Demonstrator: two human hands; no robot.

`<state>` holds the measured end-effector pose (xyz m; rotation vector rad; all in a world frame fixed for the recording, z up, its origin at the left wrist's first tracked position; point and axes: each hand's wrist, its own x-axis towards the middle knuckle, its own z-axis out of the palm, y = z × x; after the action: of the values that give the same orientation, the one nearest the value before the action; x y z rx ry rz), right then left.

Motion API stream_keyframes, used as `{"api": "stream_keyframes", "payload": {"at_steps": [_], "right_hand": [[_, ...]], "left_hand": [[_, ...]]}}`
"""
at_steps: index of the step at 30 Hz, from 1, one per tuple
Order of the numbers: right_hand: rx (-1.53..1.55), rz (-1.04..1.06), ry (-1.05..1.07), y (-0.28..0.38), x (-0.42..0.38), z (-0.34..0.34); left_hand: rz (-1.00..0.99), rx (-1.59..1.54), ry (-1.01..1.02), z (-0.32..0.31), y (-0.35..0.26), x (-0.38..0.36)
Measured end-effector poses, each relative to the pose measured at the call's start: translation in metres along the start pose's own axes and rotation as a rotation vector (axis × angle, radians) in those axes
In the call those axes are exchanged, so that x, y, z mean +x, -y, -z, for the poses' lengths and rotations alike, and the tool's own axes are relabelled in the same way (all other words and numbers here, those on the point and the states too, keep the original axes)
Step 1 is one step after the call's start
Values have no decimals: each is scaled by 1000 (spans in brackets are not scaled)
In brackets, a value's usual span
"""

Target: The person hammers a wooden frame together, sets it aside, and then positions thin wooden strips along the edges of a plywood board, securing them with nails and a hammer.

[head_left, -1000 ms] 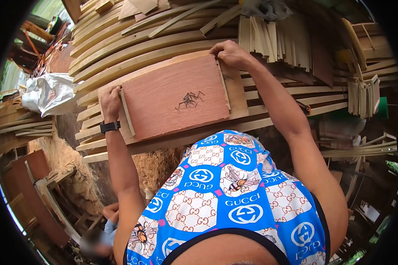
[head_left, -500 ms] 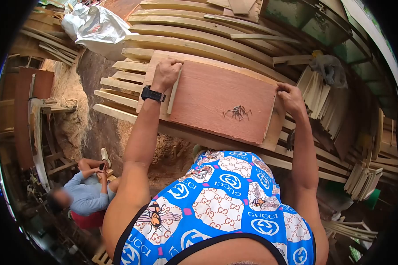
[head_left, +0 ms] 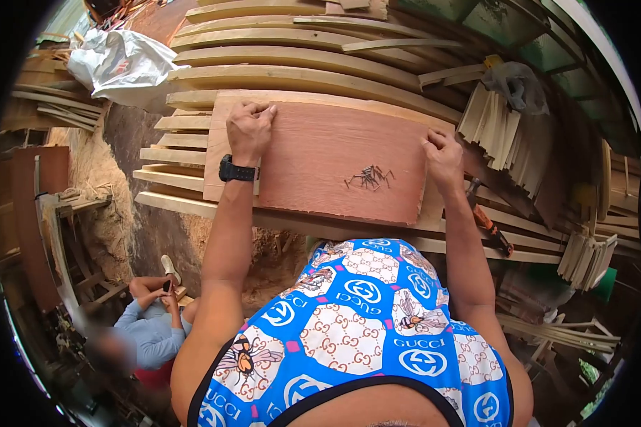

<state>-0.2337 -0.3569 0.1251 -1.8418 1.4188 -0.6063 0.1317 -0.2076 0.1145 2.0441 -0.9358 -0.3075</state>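
Note:
A reddish plywood panel (head_left: 320, 156) lies flat on a larger pale board (head_left: 217, 153). My left hand (head_left: 251, 134), with a black watch on its wrist, is closed at the panel's far left corner, thumb and curled fingers along the edge. At the far right corner, my right hand (head_left: 445, 158) pinches the opposite edge. Between the hands, nearer my body, a small pile of nails (head_left: 369, 178) rests on the panel. An orange and black hammer (head_left: 490, 228) lies just right of my right forearm.
Long wooden slats (head_left: 292, 57) run beneath and beyond the board. Bundled thin strips (head_left: 490, 128) and a clear plastic bag (head_left: 518, 84) are at the right. A white sack (head_left: 121, 65) lies far left. A person in a blue shirt (head_left: 149, 334) sits at lower left, holding a phone.
The view has shifted, so the panel and both hands appear further left. The pale strip along the panel's left edge no longer shows. More of the hammer is visible beside my right forearm.

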Motion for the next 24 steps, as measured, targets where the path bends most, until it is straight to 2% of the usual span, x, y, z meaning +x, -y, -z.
{"api": "stream_keyframes", "payload": {"at_steps": [4, 10, 17, 22, 24], "right_hand": [[5, 30, -25, -12, 0, -5], [-26, 22, -92, -16, -4, -10], [114, -20, -10, -18, 0, -6], [157, -111, -26, -25, -5, 16], [122, -95, 29, -31, -11, 24]], "left_hand": [[-103, 18, 21, -1, 11, 6], [-82, -59, 83, -1, 15, 9], [-78, -25, 72, 2, 19, 11], [34, -13, 158, 6, 23, 20], [-22, 1, 195, 7, 37, 29]]}}
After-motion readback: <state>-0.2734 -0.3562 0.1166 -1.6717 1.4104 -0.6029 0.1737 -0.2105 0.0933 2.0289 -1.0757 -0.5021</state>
